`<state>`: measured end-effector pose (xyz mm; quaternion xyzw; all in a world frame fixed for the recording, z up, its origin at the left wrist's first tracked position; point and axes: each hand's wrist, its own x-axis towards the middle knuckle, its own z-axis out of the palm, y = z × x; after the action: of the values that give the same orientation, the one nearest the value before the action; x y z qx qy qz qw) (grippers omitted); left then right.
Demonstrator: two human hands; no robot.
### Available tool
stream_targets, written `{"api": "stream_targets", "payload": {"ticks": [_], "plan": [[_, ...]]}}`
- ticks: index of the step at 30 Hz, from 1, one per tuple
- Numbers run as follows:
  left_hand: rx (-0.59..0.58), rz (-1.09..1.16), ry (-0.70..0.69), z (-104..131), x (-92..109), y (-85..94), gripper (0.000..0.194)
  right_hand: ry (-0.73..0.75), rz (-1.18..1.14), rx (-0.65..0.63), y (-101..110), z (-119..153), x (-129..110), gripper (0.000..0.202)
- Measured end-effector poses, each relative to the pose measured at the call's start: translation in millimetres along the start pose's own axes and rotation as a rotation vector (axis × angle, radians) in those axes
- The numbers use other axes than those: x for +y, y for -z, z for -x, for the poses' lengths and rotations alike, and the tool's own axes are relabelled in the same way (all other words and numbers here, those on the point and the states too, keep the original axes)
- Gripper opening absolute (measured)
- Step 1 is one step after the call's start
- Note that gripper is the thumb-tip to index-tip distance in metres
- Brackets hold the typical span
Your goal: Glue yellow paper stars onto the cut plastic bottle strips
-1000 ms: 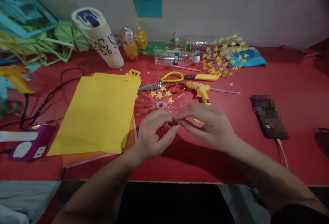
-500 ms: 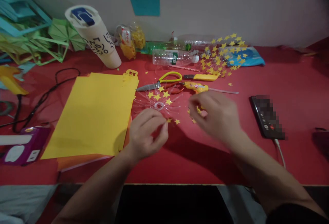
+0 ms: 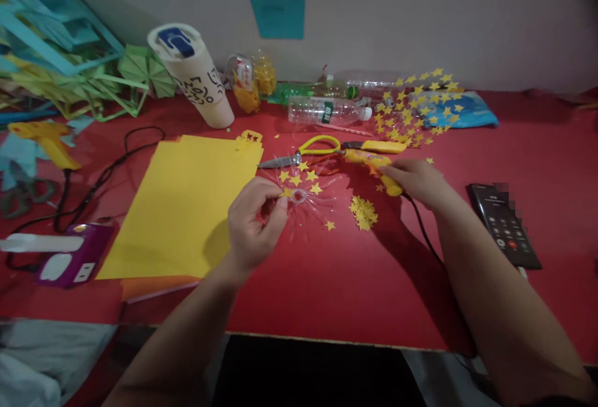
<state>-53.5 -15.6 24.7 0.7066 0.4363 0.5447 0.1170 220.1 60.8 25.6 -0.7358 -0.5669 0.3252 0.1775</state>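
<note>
We're likely readying the glue gun (image 3: 365, 158), right hand (image 3: 418, 184) gripping it, left hand (image 3: 255, 220) pinching a star (image 3: 285, 192), seemingly needing steady aim.

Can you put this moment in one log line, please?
left hand: pinching yellow star | right hand: grasping yellow glue gun | star pile: on red table

Bare forearms (image 3: 495, 282), dark sleeve (image 3: 567, 398) edge at right

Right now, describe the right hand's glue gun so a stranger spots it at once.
On the red table, go right from the yellow paper, past the yellow-handled scissors. The right hand holds the yellow glue gun, nozzle pointing left; the other gun, at far left, sits untouched.
</note>
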Motion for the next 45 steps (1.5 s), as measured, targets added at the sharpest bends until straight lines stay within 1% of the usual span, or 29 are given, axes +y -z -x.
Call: {"api": "stream_targets", "payload": {"ticks": [3,5,6,8,10,12,13,15,18,20,21,24,27,30,34,36,45], "plan": [[0.01,0.012,0.025,0,-2,0.4,0.017,0.016,-0.275,0.018,11,12,-9,0.017],[0.01,0.009,0.028,-1,-2,0.6,0.017,0.035,-0.505,0.059,16,22,-17,0.012],[0.009,0.009,0.026,-1,-2,0.6,0.017,0.04,-0.612,0.053,16,27,-21,0.011],[0.01,0.01,0.022,-1,-2,0.6,0.017,0.043,-0.737,-0.023,15,37,-28,0.019],[0.018,0.017,0.026,-1,-2,0.7,0.016,0.059,-0.767,-0.157,11,48,-34,0.024],[0.024,0.036,0.05,-1,-3,1.0,0.016,0.128,-0.794,-0.283,6,60,-38,0.021],[0.028,0.051,0.067,-1,-3,1.2,0.016,0.184,-0.82,-0.319,3,66,-40,0.017],[0.042,0.086,0.108,-1,-4,1.6,0.016,0.283,-0.793,-0.365,-1,76,-43,0.013],[0.06,0.128,0.165,-1,-5,2.3,0.017,0.365,-0.616,-0.361,-7,88,-43,0.025],[0.059,0.145,0.19,-1,-5,2.4,0.017,0.438,-0.492,-0.313,-11,93,-43,0.03],[0.057,0.152,0.2,-1,-4,2.4,0.017,0.486,-0.445,-0.266,-13,96,-43,0.031],[0.05,0.172,0.219,-1,-3,1.9,0.016,0.665,-0.326,-0.176,-21,101,-44,0.028],[0.04,0.182,0.226,0,-2,1.3,0.015,0.803,-0.234,-0.134,-27,101,-47,0.031],[0.034,0.183,0.219,0,-1,1.4,0.015,0.892,-0.16,-0.074,-29,99,-48,0.034],[0.021,0.175,0.206,0,1,1.8,0.016,0.972,-0.091,0.015,-33,97,-46,0.034],[0.019,0.169,0.201,-1,2,1.7,0.016,0.982,-0.08,0.055,-34,97,-44,0.035],[0.01,0.152,0.201,-1,4,0.8,0.017,0.94,-0.075,0.028,-33,96,-44,0.038]]}}
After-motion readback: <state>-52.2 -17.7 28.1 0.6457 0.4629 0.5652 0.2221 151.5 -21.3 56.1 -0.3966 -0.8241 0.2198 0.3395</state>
